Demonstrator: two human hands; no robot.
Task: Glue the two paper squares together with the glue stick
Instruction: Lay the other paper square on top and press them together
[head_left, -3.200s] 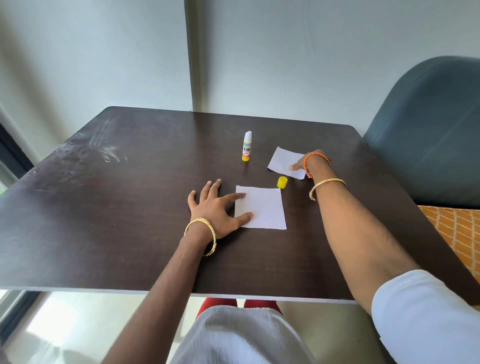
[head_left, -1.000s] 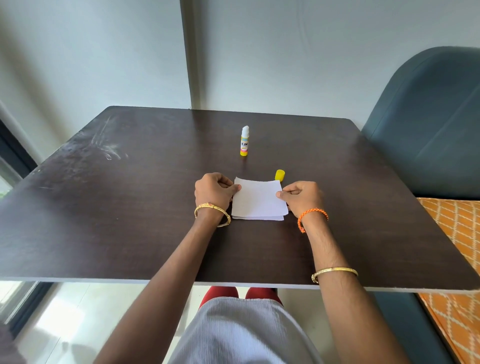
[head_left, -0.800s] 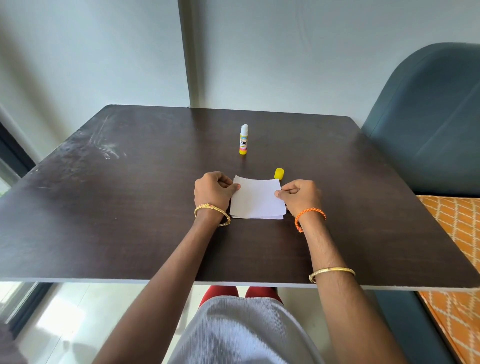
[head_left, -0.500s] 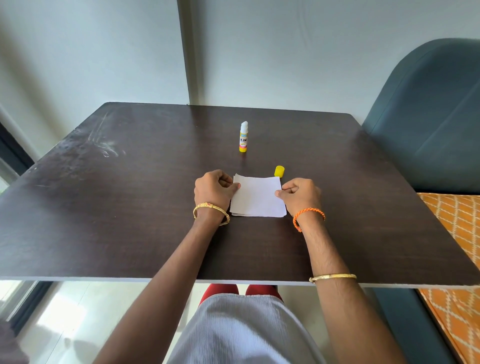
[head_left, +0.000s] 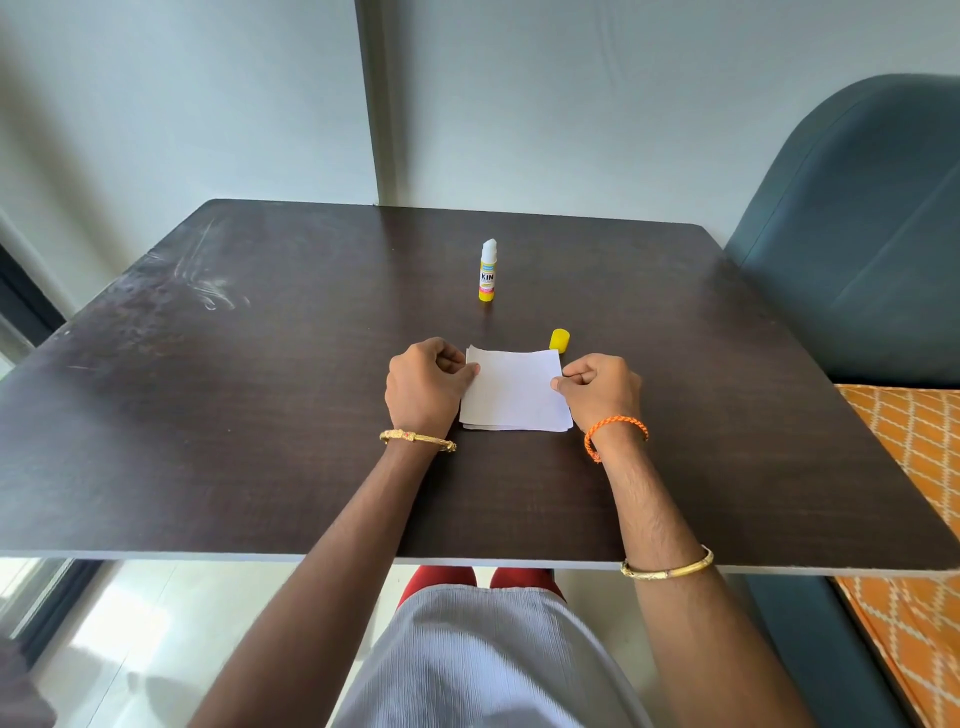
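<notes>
With squares (head_left: 511, 392) stacked, L hand (head_left: 423, 387) & R hand (head_left: 602, 392) pinch edges.

Lower paper square (head_left: 480, 427) mostly hidden; blue chair (head_left: 857, 234) cut off right.

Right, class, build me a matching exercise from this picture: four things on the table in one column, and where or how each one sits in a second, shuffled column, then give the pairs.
Things
1. glue stick
2. yellow cap
3. paper squares
4. left hand

Places or states
A. stacked flat between the two hands
B. standing upright, uncapped, further back on the table
C. curled at the stack's left edge
D. lying off the stick, just beyond the stack's far right corner

Pairs: 1-B, 2-D, 3-A, 4-C
</notes>
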